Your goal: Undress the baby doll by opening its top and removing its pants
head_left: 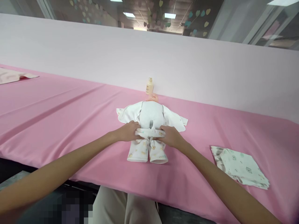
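A baby doll lies on its back on the pink-covered table, its head toward the wall. White clothing covers its torso, and the sleeves spread out to both sides. Small white printed pants are on its legs, the leg ends pointing toward me. My left hand grips the waistband on the left side, fingers closed around the cloth. At the waistband's right side, my right hand pinches the fabric too. The doll's legs and feet are hidden inside the pants.
A pump bottle stands by the wall behind the doll's head. Folded printed cloth lies to the right on the pink cover. A pale pink cloth rests at the far left. The white wall bounds the table's back.
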Motion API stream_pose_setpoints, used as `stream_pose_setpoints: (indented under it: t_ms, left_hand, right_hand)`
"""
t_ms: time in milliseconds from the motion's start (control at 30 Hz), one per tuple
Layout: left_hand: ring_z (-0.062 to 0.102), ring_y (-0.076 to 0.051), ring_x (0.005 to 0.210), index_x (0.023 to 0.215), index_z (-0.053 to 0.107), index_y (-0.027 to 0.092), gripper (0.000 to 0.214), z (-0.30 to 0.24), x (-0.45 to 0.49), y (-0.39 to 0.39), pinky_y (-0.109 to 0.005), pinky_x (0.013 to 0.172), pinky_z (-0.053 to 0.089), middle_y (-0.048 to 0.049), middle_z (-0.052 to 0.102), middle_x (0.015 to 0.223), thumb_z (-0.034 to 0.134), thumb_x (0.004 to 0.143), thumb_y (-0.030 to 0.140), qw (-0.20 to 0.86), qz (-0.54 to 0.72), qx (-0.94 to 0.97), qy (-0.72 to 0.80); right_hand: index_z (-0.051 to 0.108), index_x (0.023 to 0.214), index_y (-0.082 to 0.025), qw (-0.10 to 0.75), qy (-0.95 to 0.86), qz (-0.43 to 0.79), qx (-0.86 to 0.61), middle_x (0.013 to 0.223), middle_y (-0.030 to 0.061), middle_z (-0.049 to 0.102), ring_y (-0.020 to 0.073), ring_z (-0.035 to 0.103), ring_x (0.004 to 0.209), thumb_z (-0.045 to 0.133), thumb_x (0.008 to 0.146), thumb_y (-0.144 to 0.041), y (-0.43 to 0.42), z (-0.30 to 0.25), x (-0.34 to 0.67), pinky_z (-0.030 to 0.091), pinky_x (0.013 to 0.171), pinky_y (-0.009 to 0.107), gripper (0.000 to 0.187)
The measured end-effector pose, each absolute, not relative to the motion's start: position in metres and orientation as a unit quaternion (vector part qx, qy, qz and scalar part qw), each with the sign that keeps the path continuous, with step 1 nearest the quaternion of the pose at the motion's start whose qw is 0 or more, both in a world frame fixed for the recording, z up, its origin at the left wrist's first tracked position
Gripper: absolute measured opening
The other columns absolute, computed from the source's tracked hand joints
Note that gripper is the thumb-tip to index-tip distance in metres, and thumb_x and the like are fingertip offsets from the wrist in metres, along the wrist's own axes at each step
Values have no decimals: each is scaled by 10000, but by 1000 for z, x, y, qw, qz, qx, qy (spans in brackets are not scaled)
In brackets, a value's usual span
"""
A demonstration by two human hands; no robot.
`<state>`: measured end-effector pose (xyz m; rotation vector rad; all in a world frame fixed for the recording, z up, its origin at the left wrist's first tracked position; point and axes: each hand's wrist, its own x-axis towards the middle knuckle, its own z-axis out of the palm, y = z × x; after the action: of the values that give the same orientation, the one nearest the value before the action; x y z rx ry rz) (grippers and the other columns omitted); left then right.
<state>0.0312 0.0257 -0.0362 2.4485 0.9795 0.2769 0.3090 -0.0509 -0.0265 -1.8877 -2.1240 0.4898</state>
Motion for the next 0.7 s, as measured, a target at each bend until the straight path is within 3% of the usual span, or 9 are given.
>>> stream_pose_setpoints:
  t_ms: [100,200,267,367,500,567,700]
  left_hand:
    - [640,-334,1075,1014,637,227,634,-28,26,13,-398,842,505,-111,703,1083,710,797,818,264,76,892,360]
    - [658,-332,1081,1121,658,225,748,-21,26,3,-373,829,509,-99,709,1160,850,653,776,281,58,882,374]
    - [669,-315,1026,1075,666,226,708,-21,27,-1,-358,791,502,-79,712,1109,867,637,744,292,51,876,379]
    - [666,-303,996,944,667,232,580,-26,27,-4,-354,784,489,-53,706,1009,850,680,715,295,52,879,370]
    - [637,-335,1133,867,660,238,511,-33,23,-12,-400,933,497,-63,712,1045,819,742,707,272,89,892,349]
    - [620,-348,1185,889,659,239,514,-34,20,-19,-424,993,497,-74,711,1080,800,771,720,270,110,893,342]
    - [611,-357,1170,1030,642,235,608,-30,16,-37,-440,953,524,-92,685,1113,802,759,755,271,110,886,361]
  right_hand:
    - [595,1006,-247,121,-720,227,-645,1021,67,738,285,676,918,863,784,-715,-65,-20,313,415,703,329,583]
    - [561,1267,-256,114,-696,303,-641,1203,95,741,305,696,1002,966,647,-698,-74,-12,316,476,735,335,862]
    - [532,1335,-263,116,-686,316,-645,1256,101,736,316,702,1033,1011,590,-648,-78,-9,315,495,751,344,965]
    - [635,1216,-268,122,-684,326,-641,1227,72,762,323,712,1069,1003,641,-570,-84,-7,309,503,785,352,747]
    - [723,969,-264,125,-712,291,-627,1029,36,774,315,711,1008,924,780,-538,-95,-10,299,483,803,368,390]
    - [720,934,-251,128,-736,247,-617,979,49,743,320,688,1010,901,811,-550,-100,-13,297,486,832,388,371]
    - [681,1050,-231,158,-773,201,-580,1199,97,678,338,605,1167,924,760,-612,-108,-18,301,511,939,435,537]
